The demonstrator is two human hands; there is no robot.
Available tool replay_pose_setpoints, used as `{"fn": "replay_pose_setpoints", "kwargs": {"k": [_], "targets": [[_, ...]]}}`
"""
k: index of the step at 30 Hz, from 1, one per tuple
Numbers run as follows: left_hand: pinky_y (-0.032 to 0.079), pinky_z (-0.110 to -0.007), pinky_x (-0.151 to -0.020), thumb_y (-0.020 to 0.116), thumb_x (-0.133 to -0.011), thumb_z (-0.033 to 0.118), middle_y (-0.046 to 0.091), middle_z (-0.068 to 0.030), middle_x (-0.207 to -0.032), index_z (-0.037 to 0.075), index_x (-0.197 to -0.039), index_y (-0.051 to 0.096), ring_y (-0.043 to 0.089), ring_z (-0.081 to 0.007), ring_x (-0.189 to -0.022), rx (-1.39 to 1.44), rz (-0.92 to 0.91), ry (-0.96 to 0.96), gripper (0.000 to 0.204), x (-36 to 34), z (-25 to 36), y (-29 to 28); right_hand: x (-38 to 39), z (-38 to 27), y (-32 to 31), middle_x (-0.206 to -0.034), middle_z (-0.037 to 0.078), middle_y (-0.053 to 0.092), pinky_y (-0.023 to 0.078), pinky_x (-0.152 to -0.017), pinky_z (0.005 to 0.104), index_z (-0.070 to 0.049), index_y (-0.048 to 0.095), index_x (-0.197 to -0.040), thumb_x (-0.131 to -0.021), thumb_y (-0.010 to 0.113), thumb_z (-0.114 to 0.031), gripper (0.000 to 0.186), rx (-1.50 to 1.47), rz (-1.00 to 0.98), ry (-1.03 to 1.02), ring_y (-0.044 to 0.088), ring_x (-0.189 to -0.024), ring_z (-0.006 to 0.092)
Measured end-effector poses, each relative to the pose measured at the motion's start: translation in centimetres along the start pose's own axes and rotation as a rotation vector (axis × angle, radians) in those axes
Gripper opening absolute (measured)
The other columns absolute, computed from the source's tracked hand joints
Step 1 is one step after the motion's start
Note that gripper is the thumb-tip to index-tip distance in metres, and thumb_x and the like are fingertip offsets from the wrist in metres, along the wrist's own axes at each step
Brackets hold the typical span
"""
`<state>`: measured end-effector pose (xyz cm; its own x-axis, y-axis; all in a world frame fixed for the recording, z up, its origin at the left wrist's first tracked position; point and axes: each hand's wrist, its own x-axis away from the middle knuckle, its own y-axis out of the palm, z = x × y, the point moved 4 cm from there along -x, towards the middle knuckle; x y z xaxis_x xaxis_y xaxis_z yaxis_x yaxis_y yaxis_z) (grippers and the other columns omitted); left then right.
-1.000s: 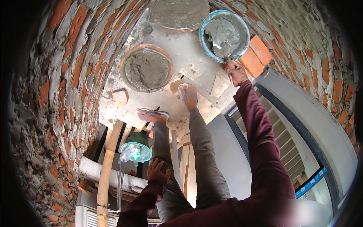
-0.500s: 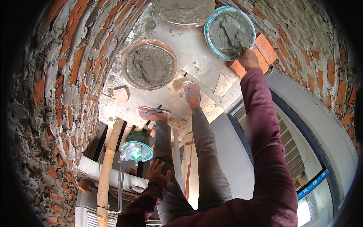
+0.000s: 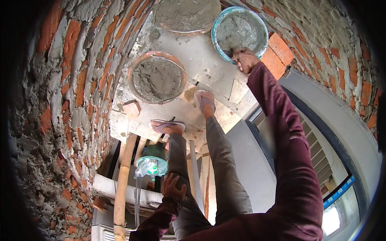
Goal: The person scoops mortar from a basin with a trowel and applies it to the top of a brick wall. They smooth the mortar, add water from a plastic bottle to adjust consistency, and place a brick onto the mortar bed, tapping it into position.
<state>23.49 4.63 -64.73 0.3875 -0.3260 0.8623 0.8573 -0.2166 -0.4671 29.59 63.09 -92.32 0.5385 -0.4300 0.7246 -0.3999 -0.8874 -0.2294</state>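
My right hand (image 3: 244, 60) is closed at the near rim of a teal bucket (image 3: 216, 45), gripping a trowel whose blade is hidden, apparently down in the grey mortar (image 3: 243, 32). The bucket is filled with this wet mortar and its surface is uneven. My left hand (image 3: 173, 186) lies on my left leg near the knee, fingers spread, holding nothing. Left of the bucket, an orange-rimmed round tub (image 3: 132, 82) also contains mortar. A larger tub (image 3: 193, 32) of smoother mortar stands at the far edge.
Rough brick walls (image 3: 72, 80) rise on both sides. Bricks (image 3: 280, 50) lie beside the bucket, and a brick piece (image 3: 131, 109) sits at the platform's left. Bamboo poles (image 3: 124, 188) and a green bucket-like container (image 3: 152, 160) are below the edge. A curved window frame (image 3: 321, 132) is at right.
My right hand has moved left along the bucket rim and turned; the trowel blade, visible before with mortar on it, no longer shows. My left hand stays on my leg. The view shifts slightly.
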Motion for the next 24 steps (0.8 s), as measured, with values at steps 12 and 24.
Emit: {"fn": "replay_pose_setpoints", "kwargs": {"k": [12, 24], "targets": [[0.033, -0.049, -0.108, 0.073, -0.069, 0.032, 0.052, -0.0087, -0.138, 0.016, -0.116, 0.066, 0.04, -0.0325, -0.133, -0.01, -0.014, 0.087, 0.05, -0.4, -0.9, -0.9, 9.5, 2.0, 0.0, -0.066, -0.001, 0.051, 0.04, -0.039, 0.025, -0.006, 0.057, -0.119, -0.083, 0.061, -0.002, 0.037, -0.489, 0.137, 0.113, 0.045, -0.043, 0.0083], [0.027, -0.05, -0.112, 0.069, -0.07, 0.034, 0.046, -0.0088, -0.144, 0.017, -0.121, 0.064, 0.035, -0.0316, -0.138, 0.107, -0.089, -0.095, 0.053, 0.0, -0.7, 3.2, 19.5, -10.8, 14.0, -0.082, 0.02, 0.063, 0.052, -0.07, 0.036, -0.002, 0.058, -0.118, -0.078, 0.057, -0.003, 0.04, 0.387, 0.042, -0.188, 0.064, -0.072, 0.0282]]}}
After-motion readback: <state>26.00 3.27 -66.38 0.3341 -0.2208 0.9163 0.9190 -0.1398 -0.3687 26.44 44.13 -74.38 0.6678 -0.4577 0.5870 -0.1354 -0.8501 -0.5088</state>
